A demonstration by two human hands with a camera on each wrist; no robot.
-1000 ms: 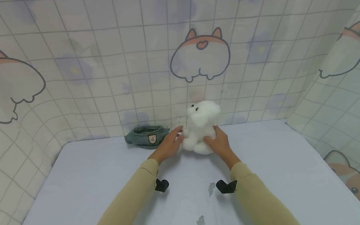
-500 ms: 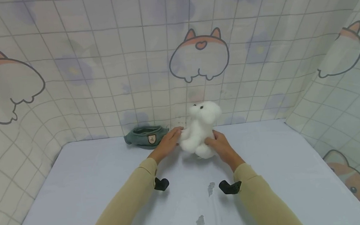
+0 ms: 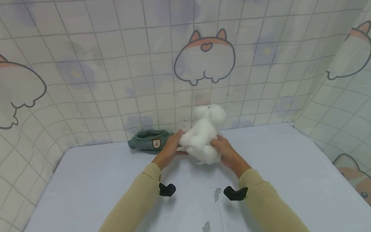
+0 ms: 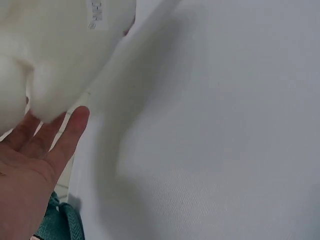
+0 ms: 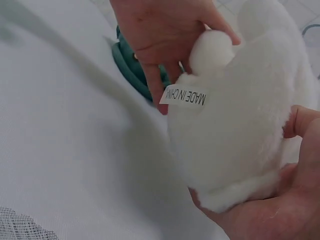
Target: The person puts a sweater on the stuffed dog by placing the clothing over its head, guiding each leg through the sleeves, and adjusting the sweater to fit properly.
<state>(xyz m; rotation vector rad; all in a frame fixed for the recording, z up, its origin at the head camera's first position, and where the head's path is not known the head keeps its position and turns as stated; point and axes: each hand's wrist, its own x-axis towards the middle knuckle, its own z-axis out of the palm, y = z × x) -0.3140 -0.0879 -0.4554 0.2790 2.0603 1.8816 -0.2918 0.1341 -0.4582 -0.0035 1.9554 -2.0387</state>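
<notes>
White plush animal [image 3: 202, 136] now turned further, face away from me, tilted over the table's [image 3: 96, 187] far side. Right hand [image 3: 228, 152] grips it; left hand [image 3: 169, 150] touches, fingers extended. I judge turning unfinished.

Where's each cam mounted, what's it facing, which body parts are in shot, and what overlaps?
Head: worn on the head, facing forward and down at the table, toy and green item; shows both sleeves, left hand and right hand.
Left wrist: on that wrist, facing the toy at upper left and the table; left hand plainly in shot, lower left.
Right wrist: on that wrist, facing the toy; right hand lower right, left hand up top.
Shared: both wrist views catch the toy's label.
</notes>
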